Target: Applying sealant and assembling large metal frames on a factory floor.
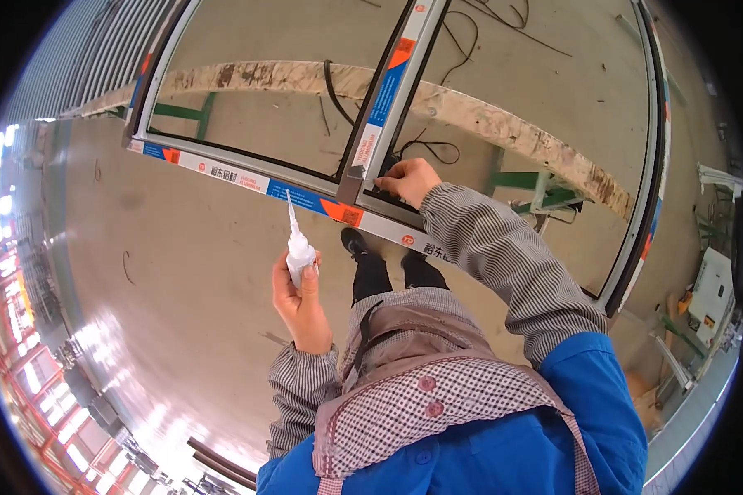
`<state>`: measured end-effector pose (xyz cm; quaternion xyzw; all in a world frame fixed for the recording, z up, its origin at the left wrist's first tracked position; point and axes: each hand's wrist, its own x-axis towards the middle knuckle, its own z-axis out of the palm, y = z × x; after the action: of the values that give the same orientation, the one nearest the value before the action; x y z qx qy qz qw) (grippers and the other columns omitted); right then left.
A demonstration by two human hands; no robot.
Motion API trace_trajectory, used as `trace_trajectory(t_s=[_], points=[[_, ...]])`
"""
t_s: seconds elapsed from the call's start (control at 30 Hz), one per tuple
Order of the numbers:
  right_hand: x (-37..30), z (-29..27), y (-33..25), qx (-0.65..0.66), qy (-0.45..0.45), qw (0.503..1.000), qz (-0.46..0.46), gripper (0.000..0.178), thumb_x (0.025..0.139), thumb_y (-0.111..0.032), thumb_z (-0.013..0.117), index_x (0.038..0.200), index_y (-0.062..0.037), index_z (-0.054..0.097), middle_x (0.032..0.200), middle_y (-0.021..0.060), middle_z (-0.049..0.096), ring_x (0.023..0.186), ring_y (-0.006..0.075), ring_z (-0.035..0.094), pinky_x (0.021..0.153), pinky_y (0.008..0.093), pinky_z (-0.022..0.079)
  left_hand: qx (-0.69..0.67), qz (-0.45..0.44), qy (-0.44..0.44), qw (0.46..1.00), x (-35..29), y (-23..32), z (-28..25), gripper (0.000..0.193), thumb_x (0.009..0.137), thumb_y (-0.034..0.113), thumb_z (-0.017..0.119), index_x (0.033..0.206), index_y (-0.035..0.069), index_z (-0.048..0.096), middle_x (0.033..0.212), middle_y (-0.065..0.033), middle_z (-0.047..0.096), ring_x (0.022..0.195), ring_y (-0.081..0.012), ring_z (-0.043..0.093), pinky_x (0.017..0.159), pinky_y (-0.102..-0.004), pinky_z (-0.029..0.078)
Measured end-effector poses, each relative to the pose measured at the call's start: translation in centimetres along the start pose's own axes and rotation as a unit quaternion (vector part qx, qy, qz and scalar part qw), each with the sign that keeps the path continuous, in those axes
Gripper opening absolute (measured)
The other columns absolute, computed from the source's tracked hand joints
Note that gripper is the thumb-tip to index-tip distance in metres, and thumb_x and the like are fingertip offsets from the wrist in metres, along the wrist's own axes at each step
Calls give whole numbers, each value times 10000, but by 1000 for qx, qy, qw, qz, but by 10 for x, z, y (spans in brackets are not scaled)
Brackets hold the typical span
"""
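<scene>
In my left hand (301,313) I hold a small white squeeze bottle (300,254) upright, its long thin nozzle pointing up beside the near rail of an aluminium window frame (248,162). The frame lies flat and carries blue, white and orange protective film. My right hand (413,178) is closed at the inside corner where the middle bar (381,106) meets the near rail. Its fingertips pinch at a black rubber strip (390,162) there; my fingers partly cover that spot. Black strips also line the inner edges of the openings.
Under the frame runs a worn, paint-stained beam (487,115) on green metal legs (516,180). Loose black strips (429,147) lie on or hang near the grey floor (182,305). A white box-shaped machine (710,297) stands at the right, and corrugated sheeting rises at the far left.
</scene>
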<state>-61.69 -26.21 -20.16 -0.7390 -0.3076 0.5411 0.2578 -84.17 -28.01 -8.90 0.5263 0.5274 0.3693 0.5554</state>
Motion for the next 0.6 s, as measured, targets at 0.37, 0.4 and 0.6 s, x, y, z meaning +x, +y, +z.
trace_trajectory(t_s=[0.37,0.4,0.6], points=[[-1,14,9,66,82,994,-36,226,755,-174,660,801,44,627,627,70,594,561,99,523,532,262,427,-9,-21,-14,1000,11,-10,-6,350,884,194,536,1140,-31,457,994,-88,570,912,-128,529,828,-259,411],[-1,14,12,65,68,994,-54,228,755,-172,662,804,48,625,630,70,595,561,94,521,528,257,423,-7,-23,-18,1000,11,-10,-6,343,885,188,534,1139,-29,459,993,-87,571,910,-125,527,822,-255,409],[5,12,18,85,27,993,-74,232,745,-176,674,789,46,623,645,69,606,574,105,538,544,259,435,-12,-24,-24,999,14,-10,-1,327,887,170,524,1147,-19,463,983,-83,574,900,-118,522,812,-249,407]])
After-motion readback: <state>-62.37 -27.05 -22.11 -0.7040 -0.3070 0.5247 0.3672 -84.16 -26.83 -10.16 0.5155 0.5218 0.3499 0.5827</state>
